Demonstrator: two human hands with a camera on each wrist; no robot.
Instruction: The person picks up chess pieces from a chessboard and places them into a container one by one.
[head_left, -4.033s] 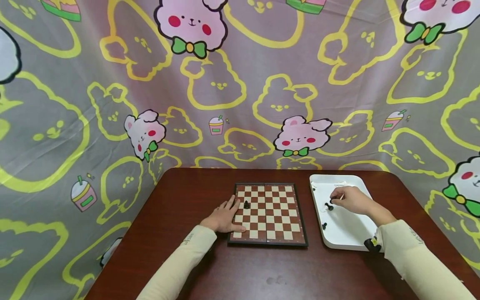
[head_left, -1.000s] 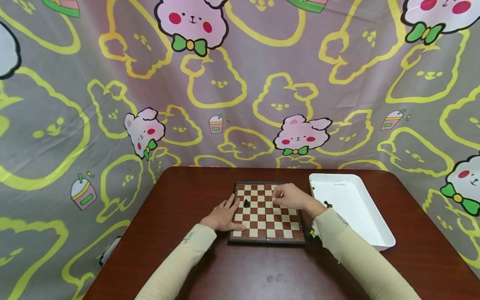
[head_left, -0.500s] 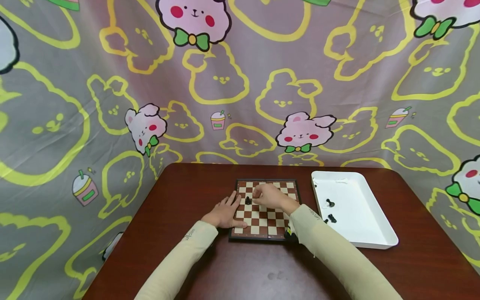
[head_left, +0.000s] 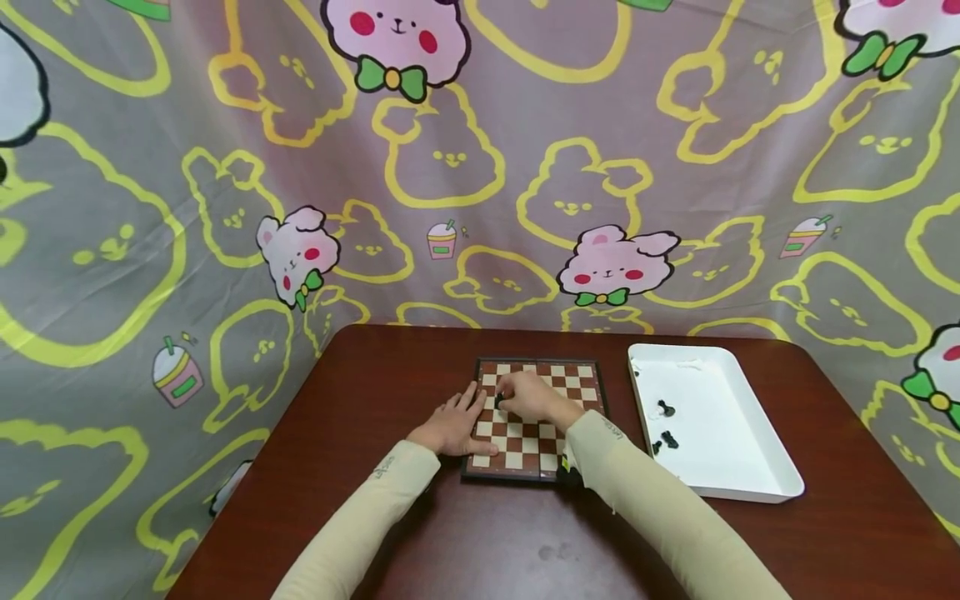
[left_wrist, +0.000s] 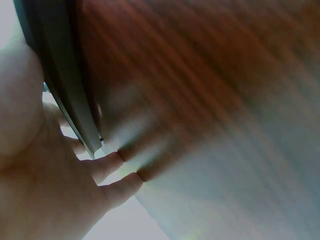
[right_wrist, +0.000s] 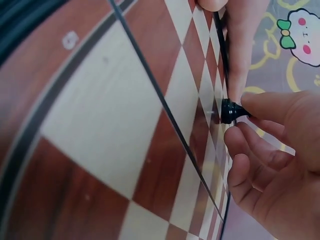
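Note:
A folding chessboard (head_left: 525, 461) lies on the dark red-brown table, its squares brown and cream. My left hand (head_left: 453, 425) rests at the board's left edge, fingers spread and thumb on the squares. In the left wrist view, fingertips (left_wrist: 131, 184) reach past the dark board edge (left_wrist: 70, 75) to the table. Over the left half of the board, my right hand (head_left: 532, 396) pinches a small black chess piece (right_wrist: 231, 111) between thumb and fingers. Its base is at the board surface; whether it touches, I cannot tell. The hand partly hides this piece in the head view.
Right of the board stands a white tray (head_left: 731, 454) with low walls. Several black chess pieces (head_left: 670, 439) lie along its left side. Scraps of white material (head_left: 686, 364) sit near its back wall. A patterned cloth (head_left: 510, 167) hangs behind the table.
My right hand has moved left from the tray across the board to the black piece near my left fingers. The left hand has stayed at the board's edge. The head view has shifted slightly.

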